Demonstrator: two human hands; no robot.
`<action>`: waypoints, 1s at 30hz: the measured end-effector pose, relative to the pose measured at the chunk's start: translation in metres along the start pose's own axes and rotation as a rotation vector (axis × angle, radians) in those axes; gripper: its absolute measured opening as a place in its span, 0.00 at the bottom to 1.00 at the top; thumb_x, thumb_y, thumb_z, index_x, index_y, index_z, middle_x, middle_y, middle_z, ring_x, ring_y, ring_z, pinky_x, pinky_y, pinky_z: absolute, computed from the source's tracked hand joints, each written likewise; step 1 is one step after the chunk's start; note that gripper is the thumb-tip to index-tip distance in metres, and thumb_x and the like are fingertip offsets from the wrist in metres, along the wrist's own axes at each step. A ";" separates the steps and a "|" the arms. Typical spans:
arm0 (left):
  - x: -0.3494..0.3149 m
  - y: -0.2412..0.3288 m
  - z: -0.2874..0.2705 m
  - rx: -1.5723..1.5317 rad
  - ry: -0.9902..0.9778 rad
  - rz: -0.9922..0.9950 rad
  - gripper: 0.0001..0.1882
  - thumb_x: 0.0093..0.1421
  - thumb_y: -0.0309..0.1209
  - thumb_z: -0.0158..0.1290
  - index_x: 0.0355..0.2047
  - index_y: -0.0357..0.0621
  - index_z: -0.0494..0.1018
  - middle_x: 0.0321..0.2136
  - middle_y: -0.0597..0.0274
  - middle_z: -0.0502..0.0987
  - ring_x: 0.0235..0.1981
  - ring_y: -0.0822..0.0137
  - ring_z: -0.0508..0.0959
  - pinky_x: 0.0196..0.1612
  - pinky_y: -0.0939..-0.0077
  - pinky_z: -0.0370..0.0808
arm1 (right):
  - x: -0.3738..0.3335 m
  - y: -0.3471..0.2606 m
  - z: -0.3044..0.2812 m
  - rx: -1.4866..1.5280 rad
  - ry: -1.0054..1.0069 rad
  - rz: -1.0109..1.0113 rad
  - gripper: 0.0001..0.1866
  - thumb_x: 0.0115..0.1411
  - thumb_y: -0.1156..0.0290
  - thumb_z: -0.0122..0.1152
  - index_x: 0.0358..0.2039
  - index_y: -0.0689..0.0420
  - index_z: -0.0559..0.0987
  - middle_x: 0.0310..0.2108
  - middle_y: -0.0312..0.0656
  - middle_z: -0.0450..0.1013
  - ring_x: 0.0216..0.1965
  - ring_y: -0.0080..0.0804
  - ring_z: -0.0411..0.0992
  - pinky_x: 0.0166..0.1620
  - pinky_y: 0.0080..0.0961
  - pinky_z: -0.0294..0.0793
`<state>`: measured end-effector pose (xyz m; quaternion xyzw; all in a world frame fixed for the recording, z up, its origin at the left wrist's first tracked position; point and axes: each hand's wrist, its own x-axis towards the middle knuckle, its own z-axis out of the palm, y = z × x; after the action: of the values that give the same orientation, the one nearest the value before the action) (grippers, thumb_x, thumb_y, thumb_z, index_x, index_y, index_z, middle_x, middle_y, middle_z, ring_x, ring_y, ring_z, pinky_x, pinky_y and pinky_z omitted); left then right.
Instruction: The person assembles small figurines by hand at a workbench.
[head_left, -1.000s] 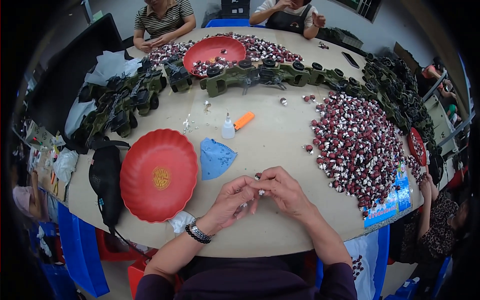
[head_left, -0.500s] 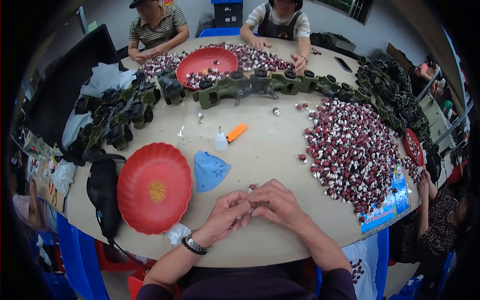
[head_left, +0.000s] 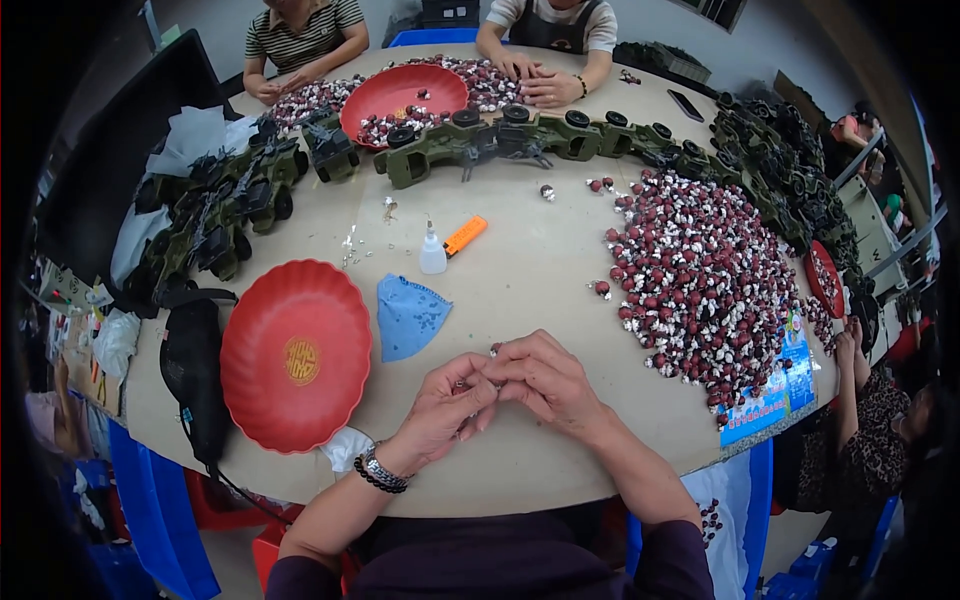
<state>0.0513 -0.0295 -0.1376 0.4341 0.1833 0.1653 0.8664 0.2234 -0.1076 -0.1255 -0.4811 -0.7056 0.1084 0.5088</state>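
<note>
My left hand (head_left: 450, 405) and my right hand (head_left: 550, 385) meet above the near part of the table, fingertips pinched together. Between them is a small dark-red and white piece (head_left: 496, 348), mostly hidden by the fingers; only a bit of its red part shows above them. It resembles the pieces in the big pile (head_left: 700, 280) of small dark-red and white round-headed figures to the right. Left of my hands lie a blue cloth (head_left: 412, 318) and a scalloped red plate (head_left: 345, 400) with a gold emblem.
Beyond the cloth stand a white dropper bottle (head_left: 432, 252) and an orange cutter (head_left: 465, 236). Green toy vehicles (head_left: 420, 160) line the table's middle. Across it, two people's hands rest by another red plate (head_left: 440, 85) among more pieces. A black pouch (head_left: 195, 370) lies at left.
My hands stay pinched together with little finger movement. The view has tilted slightly, shifting everything up. Across the table, the right-hand person's hands have come together.
</note>
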 end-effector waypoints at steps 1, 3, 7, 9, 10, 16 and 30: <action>0.000 -0.001 -0.001 -0.009 -0.001 0.000 0.11 0.66 0.33 0.50 0.45 0.41 0.69 0.27 0.69 0.73 0.20 0.82 0.70 0.16 0.90 0.60 | 0.001 0.001 -0.001 -0.007 -0.007 -0.009 0.17 0.46 0.78 0.69 0.40 0.58 0.79 0.37 0.40 0.73 0.36 0.35 0.72 0.34 0.27 0.75; 0.002 -0.002 -0.002 -0.020 0.009 -0.006 0.10 0.66 0.32 0.50 0.45 0.41 0.69 0.27 0.68 0.73 0.20 0.81 0.71 0.16 0.90 0.60 | 0.003 0.004 -0.001 -0.006 -0.019 -0.002 0.18 0.47 0.78 0.68 0.41 0.57 0.79 0.37 0.41 0.73 0.36 0.35 0.72 0.34 0.26 0.75; 0.004 0.005 0.002 -0.064 0.094 -0.064 0.10 0.66 0.30 0.48 0.46 0.40 0.69 0.28 0.67 0.73 0.21 0.80 0.71 0.16 0.89 0.60 | 0.001 0.000 0.001 0.100 -0.008 0.163 0.18 0.50 0.78 0.69 0.43 0.60 0.78 0.40 0.43 0.73 0.36 0.30 0.72 0.33 0.22 0.74; 0.005 0.004 -0.002 -0.090 0.101 -0.054 0.10 0.66 0.30 0.49 0.46 0.40 0.69 0.29 0.67 0.73 0.21 0.80 0.71 0.16 0.89 0.60 | 0.002 0.003 0.001 0.176 -0.019 0.249 0.19 0.49 0.78 0.69 0.44 0.60 0.77 0.41 0.43 0.72 0.36 0.29 0.72 0.32 0.21 0.73; 0.005 0.003 -0.003 -0.102 0.068 -0.041 0.11 0.66 0.30 0.49 0.46 0.40 0.70 0.29 0.67 0.73 0.21 0.80 0.71 0.16 0.89 0.60 | 0.001 0.004 0.000 0.160 -0.028 0.218 0.21 0.48 0.78 0.69 0.44 0.59 0.77 0.41 0.43 0.72 0.38 0.34 0.72 0.35 0.24 0.73; 0.005 -0.001 -0.005 -0.161 0.014 -0.025 0.12 0.65 0.33 0.51 0.46 0.40 0.71 0.30 0.66 0.73 0.22 0.81 0.71 0.15 0.91 0.60 | 0.000 0.006 0.005 0.095 -0.041 0.112 0.20 0.49 0.80 0.69 0.44 0.60 0.77 0.44 0.43 0.71 0.36 0.25 0.72 0.30 0.18 0.72; 0.005 -0.002 -0.011 -0.158 -0.031 -0.028 0.14 0.64 0.35 0.53 0.45 0.40 0.71 0.32 0.62 0.74 0.21 0.79 0.71 0.15 0.89 0.60 | 0.000 -0.002 0.011 -0.025 -0.002 0.043 0.27 0.41 0.81 0.71 0.45 0.60 0.76 0.41 0.45 0.72 0.40 0.41 0.72 0.39 0.30 0.75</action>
<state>0.0508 -0.0212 -0.1462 0.3642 0.1625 0.1602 0.9029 0.2134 -0.1050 -0.1296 -0.5024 -0.6968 0.1111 0.4997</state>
